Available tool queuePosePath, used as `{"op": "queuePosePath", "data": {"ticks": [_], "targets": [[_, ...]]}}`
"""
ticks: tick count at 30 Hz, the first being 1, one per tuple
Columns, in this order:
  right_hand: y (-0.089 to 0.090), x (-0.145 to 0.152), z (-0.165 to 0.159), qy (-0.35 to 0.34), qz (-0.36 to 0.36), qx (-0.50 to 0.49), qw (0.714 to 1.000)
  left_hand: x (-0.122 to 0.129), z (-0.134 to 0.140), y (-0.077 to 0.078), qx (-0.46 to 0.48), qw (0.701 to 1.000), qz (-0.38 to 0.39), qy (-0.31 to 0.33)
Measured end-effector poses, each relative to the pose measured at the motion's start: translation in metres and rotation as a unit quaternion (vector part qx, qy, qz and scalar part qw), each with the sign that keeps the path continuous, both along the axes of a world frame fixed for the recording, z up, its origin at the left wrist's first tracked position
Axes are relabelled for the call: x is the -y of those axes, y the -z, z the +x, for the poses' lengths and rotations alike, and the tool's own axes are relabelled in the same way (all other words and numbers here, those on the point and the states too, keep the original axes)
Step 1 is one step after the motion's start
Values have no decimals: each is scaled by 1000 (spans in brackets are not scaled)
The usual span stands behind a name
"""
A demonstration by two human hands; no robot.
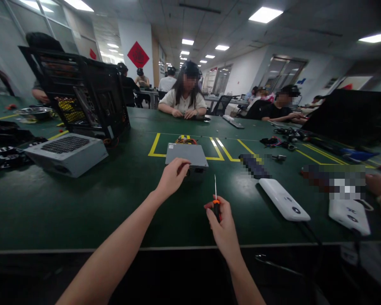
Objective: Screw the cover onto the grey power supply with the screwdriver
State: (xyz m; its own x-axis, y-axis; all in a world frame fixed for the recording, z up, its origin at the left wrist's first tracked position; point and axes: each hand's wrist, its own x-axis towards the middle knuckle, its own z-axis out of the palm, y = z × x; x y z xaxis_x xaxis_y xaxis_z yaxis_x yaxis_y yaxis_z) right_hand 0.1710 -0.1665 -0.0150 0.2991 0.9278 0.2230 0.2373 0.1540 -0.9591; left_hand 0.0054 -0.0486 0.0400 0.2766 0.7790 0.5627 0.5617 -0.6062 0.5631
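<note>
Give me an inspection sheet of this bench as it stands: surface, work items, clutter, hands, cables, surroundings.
Surface: dark green table with yellow marking lines.
Work items: grey power supply unit; screwdriver, shaft pointing up.
Clutter: second power supply at left; open computer case behind it; two white devices at right; metal bowl far left.
Hands: left hand rests on the grey power supply unit's near edge; right hand grips the screwdriver handle.
Cables: coloured wires behind the unit; black cable bundle at right.
Surroundings: other people seated at the table's far side and beyond; ceiling lights on.
</note>
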Motion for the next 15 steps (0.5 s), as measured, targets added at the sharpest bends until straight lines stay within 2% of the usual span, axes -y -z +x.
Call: {"op": "queuePosePath", "data": {"ticks": [2, 5, 10, 15], "targets": [[0, 3, -1, -9, -4, -3, 1000, 2, -6, 6, -19, 999, 2, -30], [-3, 6, -2, -34, -14, -6, 999, 5, -10, 16, -107, 993, 13, -48], [-10, 7, -5, -46, -18, -46, 998, 9, 1, 25, -266, 964, 24, 5], [-11, 8, -5, -38, -27, -60, 997, 10, 10, 27, -377, 924, 66, 10]]}}
